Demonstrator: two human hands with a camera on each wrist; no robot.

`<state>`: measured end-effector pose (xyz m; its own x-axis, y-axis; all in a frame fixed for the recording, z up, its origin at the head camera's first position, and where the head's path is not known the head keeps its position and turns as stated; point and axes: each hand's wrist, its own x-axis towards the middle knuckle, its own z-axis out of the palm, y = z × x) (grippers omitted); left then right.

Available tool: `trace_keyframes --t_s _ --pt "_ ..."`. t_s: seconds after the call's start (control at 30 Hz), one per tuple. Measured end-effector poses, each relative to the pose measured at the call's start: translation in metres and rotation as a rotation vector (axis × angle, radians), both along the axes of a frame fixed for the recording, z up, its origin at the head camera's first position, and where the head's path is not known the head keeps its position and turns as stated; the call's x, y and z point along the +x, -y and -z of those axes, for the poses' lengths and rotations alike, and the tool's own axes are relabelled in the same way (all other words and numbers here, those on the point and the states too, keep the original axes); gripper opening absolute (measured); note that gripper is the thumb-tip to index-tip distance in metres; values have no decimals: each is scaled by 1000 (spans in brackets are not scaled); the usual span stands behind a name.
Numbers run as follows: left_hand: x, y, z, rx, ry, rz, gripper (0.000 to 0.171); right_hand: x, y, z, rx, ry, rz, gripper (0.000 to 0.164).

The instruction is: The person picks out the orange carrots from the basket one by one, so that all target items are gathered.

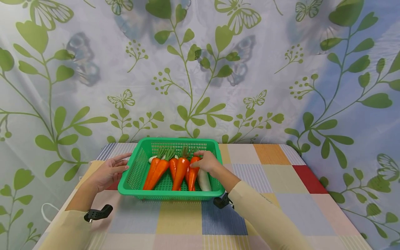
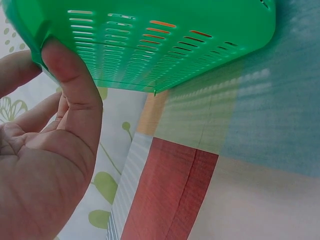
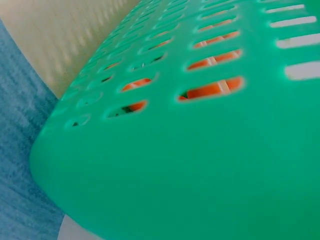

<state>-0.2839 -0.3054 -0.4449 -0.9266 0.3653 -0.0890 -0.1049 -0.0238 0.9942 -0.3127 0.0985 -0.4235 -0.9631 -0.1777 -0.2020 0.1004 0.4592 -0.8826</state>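
A green perforated plastic basket (image 1: 170,192) holds several orange carrots (image 1: 159,171) with green stem tufts, and a white radish (image 1: 203,180) at its right side. My right hand (image 1: 206,161) reaches over the basket's right rim and grips the rightmost carrot (image 1: 192,178) near its top. In the right wrist view the basket wall (image 3: 175,165) hides that hand. At the left rim, my left hand (image 1: 107,172) touches the basket from outside with extended fingers. Its thumb (image 2: 75,80) rests against the underside of the rim in the left wrist view.
A patchwork-patterned cloth (image 1: 181,217) covers the table under the basket. Behind it hangs a pale curtain (image 1: 200,80) printed with green leaves and butterflies. A white cord (image 1: 43,213) loops at the table's left edge.
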Motion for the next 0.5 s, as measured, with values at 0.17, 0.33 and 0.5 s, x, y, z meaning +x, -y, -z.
trace_keyframes --t_s 0.17,0.33,0.5 --pt "0 0 0 2 0 -2 70 0 1 1 14 -13 -3 59" --pt "0 0 1 14 -4 4 69 -1 1 1 29 -18 1 59" --pt "1 0 1 19 -7 9 70 0 1 1 40 -27 7 57"
